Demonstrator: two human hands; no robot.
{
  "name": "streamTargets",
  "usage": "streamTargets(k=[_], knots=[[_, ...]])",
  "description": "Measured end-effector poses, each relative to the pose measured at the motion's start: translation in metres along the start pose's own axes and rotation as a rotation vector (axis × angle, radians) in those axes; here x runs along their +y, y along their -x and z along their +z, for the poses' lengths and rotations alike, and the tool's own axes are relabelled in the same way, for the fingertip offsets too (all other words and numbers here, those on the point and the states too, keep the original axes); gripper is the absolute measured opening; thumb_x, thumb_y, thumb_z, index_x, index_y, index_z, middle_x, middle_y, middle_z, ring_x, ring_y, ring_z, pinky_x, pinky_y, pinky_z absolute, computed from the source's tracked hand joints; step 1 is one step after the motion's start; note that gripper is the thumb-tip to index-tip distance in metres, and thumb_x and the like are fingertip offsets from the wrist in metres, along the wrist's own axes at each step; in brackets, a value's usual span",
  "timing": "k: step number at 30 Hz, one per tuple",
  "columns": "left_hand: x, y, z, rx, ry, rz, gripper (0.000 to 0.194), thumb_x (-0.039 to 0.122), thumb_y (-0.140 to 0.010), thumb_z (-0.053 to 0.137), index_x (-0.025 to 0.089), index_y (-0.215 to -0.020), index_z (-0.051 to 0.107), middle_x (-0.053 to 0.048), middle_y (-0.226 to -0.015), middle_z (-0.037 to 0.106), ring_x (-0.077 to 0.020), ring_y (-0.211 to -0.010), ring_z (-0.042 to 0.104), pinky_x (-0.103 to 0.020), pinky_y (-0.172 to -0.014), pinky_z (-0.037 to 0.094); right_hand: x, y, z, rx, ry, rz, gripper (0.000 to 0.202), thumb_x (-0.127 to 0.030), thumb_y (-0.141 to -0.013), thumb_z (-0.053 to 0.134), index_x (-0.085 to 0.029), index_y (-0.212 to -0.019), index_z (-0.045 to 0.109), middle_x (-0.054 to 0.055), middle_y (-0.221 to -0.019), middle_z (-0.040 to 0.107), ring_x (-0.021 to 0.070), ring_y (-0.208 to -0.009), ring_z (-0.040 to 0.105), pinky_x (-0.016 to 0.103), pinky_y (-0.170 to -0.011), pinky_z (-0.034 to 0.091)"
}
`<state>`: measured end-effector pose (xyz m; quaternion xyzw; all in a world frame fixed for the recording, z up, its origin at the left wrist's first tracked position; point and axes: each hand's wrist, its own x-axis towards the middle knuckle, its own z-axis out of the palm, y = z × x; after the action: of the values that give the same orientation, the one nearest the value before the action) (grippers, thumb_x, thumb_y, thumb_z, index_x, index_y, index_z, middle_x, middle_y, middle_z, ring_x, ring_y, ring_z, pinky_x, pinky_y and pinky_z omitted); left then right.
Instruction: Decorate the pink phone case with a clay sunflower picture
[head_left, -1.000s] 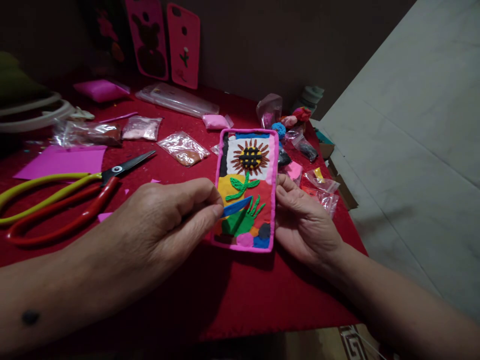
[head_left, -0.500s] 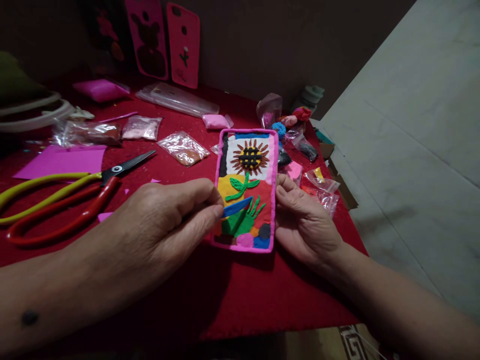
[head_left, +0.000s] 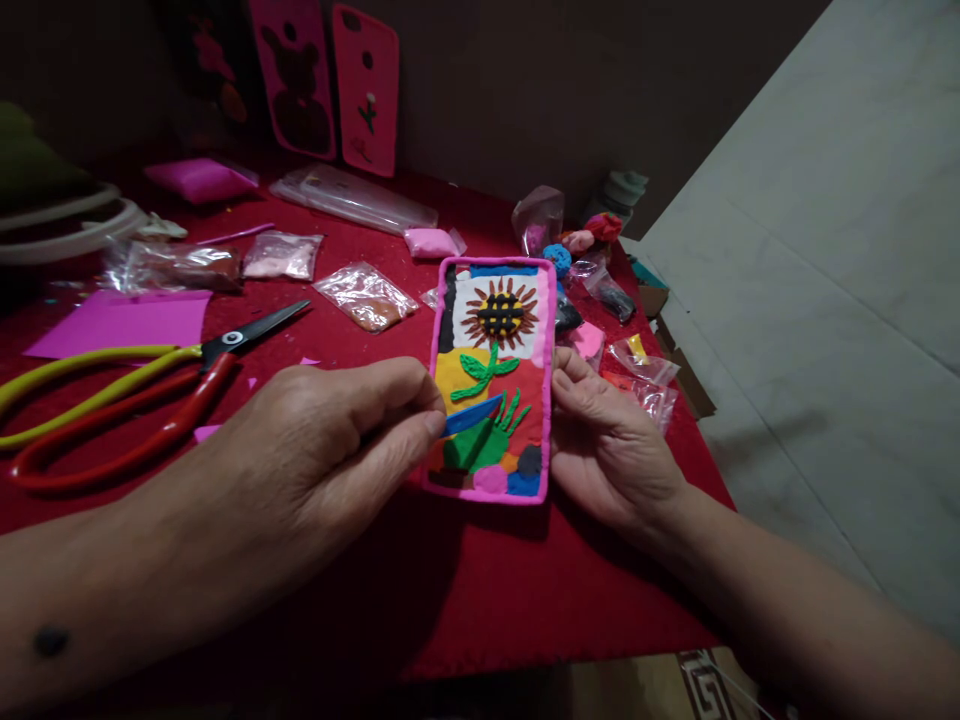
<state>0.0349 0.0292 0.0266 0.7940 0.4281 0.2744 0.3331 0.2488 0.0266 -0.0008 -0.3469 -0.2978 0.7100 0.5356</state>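
Note:
A pink-rimmed panel with a clay sunflower, green leaves and coloured patches stands raised over the red cloth. My right hand grips its right edge between thumb and fingers. Pinched in my left hand is a blue pointed tool, whose tip lies over the green stems on the panel. The tool's other end is hidden by my fingers.
Scissors with yellow and red handles lie at left near a pink sheet. Clay packets are scattered behind the panel. Decorated phone cases lean on the wall. A clear case lies before them.

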Motion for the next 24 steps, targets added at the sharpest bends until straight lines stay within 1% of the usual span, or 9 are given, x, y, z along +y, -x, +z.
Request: streamTargets(k=[3,7,10,15,20,24], knots=[[0.0006,0.0008,0.0004,-0.010,0.021,0.043,0.026,0.035,-0.095,0.048,0.024,-0.076,0.061,0.007,-0.062,0.066,-0.0081,-0.049,0.057,-0.017,-0.046,0.042,0.0000,0.0001,-0.0002,-0.005,0.001,-0.007,0.010,-0.018,-0.080,0.071,-0.023,-0.081,0.063,-0.002,-0.087,0.073,0.0137,-0.084,0.070,0.031,-0.091,0.058],[0.0022,0.0010,0.0013,-0.014,0.032,0.017,0.025,0.034,-0.095,0.048,0.024,-0.076,0.062,0.007,-0.062,0.067,-0.0094,-0.050,0.059,-0.017,-0.047,0.043,0.0002,0.0009,-0.0010,-0.004,0.014,0.000,0.012,-0.021,-0.078,0.073,-0.024,-0.081,0.061,-0.001,-0.090,0.073,0.0159,-0.087,0.070,0.037,-0.098,0.055],[0.0023,0.0007,0.0013,-0.010,0.034,0.030,0.022,0.033,-0.094,0.049,0.025,-0.079,0.064,0.008,-0.064,0.068,-0.0088,-0.051,0.060,-0.016,-0.047,0.044,0.0000,0.0007,-0.0014,-0.011,0.016,0.007,0.012,-0.021,-0.078,0.073,-0.024,-0.081,0.061,-0.001,-0.091,0.073,0.0165,-0.087,0.070,0.039,-0.101,0.054],[0.0000,0.0014,0.0006,-0.008,0.020,0.054,0.021,0.031,-0.094,0.049,0.026,-0.081,0.065,0.008,-0.066,0.070,-0.0086,-0.051,0.060,-0.016,-0.047,0.043,-0.0003,0.0003,-0.0010,-0.015,0.017,0.008,0.010,-0.021,-0.080,0.072,-0.025,-0.080,0.062,-0.002,-0.090,0.074,0.0157,-0.085,0.070,0.039,-0.101,0.054],[0.0013,0.0038,0.0004,-0.017,0.021,0.029,0.023,0.034,-0.095,0.048,0.026,-0.078,0.062,0.008,-0.063,0.067,-0.0081,-0.050,0.060,-0.016,-0.047,0.044,0.0004,0.0006,-0.0008,-0.011,0.015,-0.007,0.010,-0.020,-0.080,0.071,-0.024,-0.079,0.061,-0.001,-0.088,0.073,0.0155,-0.085,0.070,0.038,-0.098,0.056],[0.0011,0.0020,0.0017,-0.010,0.025,0.051,0.021,0.030,-0.094,0.050,0.026,-0.080,0.065,0.009,-0.064,0.069,-0.0071,-0.050,0.061,-0.014,-0.047,0.043,0.0005,0.0008,-0.0005,-0.003,0.015,-0.006,0.009,-0.019,-0.080,0.070,-0.024,-0.082,0.062,-0.001,-0.091,0.074,0.0160,-0.087,0.070,0.039,-0.099,0.056]])
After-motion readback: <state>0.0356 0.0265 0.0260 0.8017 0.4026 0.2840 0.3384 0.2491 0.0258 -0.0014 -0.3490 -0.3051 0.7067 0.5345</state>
